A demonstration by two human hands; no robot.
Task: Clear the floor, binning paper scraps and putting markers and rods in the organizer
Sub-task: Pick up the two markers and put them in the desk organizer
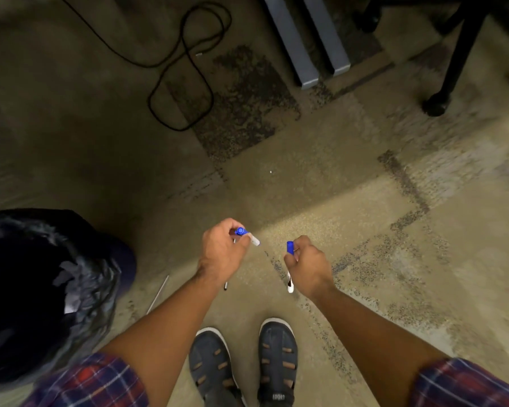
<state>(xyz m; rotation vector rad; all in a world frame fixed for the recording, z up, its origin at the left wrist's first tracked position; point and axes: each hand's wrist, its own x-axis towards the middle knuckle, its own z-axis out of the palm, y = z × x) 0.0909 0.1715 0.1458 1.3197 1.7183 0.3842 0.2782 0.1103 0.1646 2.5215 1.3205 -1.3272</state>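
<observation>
Sandals (244,365) on patchy carpet (365,230), cable (185,69) beyond.

One legible text is present: the word "SPORT", in pale capital letters, stands on the strap of the right sandal (278,362) at the near edge of the scene. The left sandal (211,367) beside it carries no readable lettering. The markers held in the hands show no label that can be read.
</observation>
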